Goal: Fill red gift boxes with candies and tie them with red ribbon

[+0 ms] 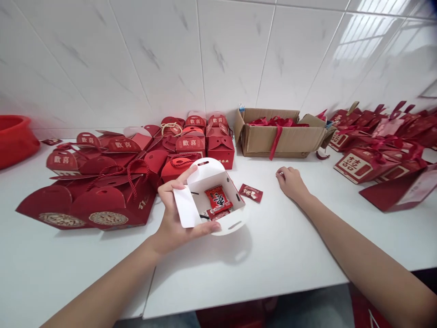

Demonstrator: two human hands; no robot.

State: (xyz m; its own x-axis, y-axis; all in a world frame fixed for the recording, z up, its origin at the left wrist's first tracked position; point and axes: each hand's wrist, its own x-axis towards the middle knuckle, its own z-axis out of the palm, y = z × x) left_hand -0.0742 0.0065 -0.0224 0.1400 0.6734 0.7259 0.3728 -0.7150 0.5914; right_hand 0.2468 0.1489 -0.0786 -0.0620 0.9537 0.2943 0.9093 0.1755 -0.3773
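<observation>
My left hand grips a small candy box, its fingers behind and its thumb along the near edge. The box is tilted toward me with its flaps open, showing a white inside. A red candy packet lies in it, over another dark red wrapped piece. To the right of the box, a dark red sachet lies flat on the white table. My right hand rests on the table beyond that sachet, its fingers curled in and nothing seen in them.
Several red gift boxes crowd the left and middle. A cardboard carton with red ribbons stands against the tiled wall. More red boxes fill the right. A red basin sits at the far left.
</observation>
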